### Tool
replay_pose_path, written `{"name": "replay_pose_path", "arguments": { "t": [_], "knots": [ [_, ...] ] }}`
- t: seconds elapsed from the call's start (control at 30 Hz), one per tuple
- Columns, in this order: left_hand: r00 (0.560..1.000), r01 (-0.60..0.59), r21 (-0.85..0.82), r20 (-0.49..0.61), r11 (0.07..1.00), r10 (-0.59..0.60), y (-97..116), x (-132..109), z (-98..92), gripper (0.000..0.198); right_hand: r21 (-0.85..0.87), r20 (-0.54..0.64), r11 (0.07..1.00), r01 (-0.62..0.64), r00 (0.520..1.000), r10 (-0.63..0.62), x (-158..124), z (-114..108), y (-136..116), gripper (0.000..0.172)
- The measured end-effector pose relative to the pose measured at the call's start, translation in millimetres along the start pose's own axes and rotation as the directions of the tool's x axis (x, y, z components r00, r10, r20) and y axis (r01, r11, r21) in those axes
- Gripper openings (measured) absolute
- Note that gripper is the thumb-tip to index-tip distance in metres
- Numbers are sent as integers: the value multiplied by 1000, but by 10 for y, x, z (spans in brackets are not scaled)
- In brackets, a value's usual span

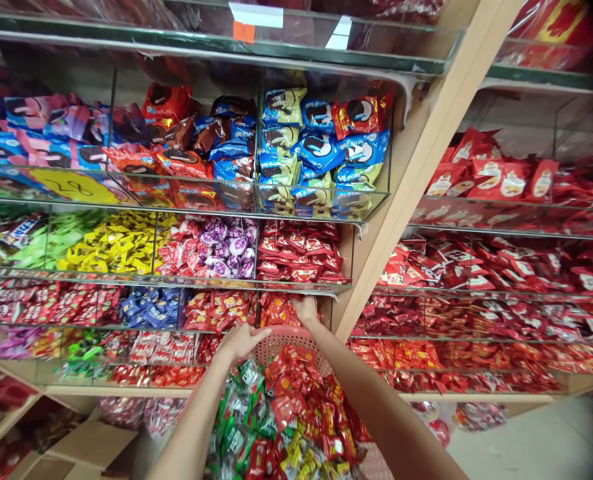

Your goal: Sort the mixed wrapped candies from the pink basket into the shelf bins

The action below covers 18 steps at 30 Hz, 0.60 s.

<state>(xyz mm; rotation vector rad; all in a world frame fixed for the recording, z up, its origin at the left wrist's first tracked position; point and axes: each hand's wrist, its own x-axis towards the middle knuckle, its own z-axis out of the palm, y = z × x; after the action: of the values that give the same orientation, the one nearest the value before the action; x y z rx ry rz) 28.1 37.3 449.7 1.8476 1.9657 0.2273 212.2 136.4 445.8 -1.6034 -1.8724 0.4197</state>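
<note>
A pink plastic basket [296, 335] heaped with red, green and yellow wrapped candies [281, 420] sits between my arms, low in the centre. My left hand [241, 341] grips the basket's far rim with its fingers curled over the edge. My right hand [307, 311] reaches past the rim into a clear shelf bin of red and orange wrapped candies [275, 311]; its fingers are buried among the wrappers, so what they hold is hidden.
Tiered clear acrylic bins fill the wall: blue and red cookie packs [321, 150] on top, yellow [116, 243], purple and red candies below. A slanted wooden post [416, 173] separates a right section of red packets [501, 267]. A yellow price tag [73, 185] is at left.
</note>
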Motion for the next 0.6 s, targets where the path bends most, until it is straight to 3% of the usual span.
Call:
{"name": "replay_pose_path", "arguments": {
  "t": [0.17, 0.33, 0.4, 0.47, 0.6],
  "knots": [
    [1000, -8, 11, 0, 1000, 8, 5, -3, -12, 73, 202, -163, 979, -5, 986, 39, -173, -172, 66, 38],
    [1000, -4, -5, 22, 1000, 4, 17, -6, -19, 73, 445, -233, 888, 116, 972, -10, -688, -329, 141, 37],
    [1000, -3, -4, 23, 1000, 3, 17, -6, -14, 73, 511, -170, 848, 138, 984, -58, -889, -347, 145, 35],
    [1000, -7, -10, 16, 1000, 7, 16, -9, -6, 73, 527, -17, 839, 138, 988, -152, -1026, -332, 130, 30],
    [1000, -24, 2, 4, 1000, 24, 15, -21, 9, 74, 485, 268, 847, 217, 885, -380, -1070, -219, 54, 25]
  ]
}}
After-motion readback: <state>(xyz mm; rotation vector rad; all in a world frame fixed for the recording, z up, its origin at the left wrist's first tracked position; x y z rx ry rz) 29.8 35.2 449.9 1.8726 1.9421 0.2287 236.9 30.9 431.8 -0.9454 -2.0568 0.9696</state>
